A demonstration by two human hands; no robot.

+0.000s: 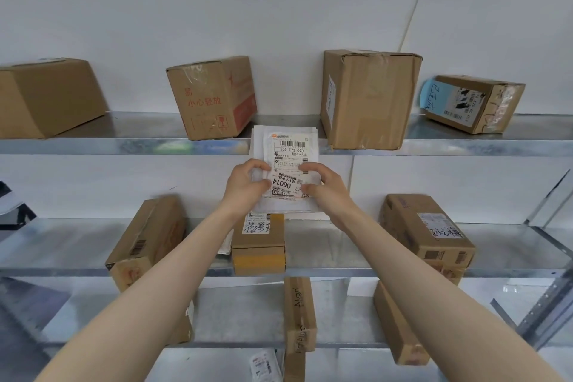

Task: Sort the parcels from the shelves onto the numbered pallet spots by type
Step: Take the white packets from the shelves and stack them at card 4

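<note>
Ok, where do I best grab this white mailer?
Its near end, from the front, left hand and right hand on the side edges. The mailer is flat and thin, boxes flank its far end, and only the near end overhangs the shelf.

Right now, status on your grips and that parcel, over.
Left grip, right grip both pinch white labelled mailer. Red-printed carton and tall carton close either side.

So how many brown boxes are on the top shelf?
4: a plain box far left, a red-lettered box left of middle, a tall box right of middle, a blue-note box far right. The held white parcel could hide a small one.
</note>
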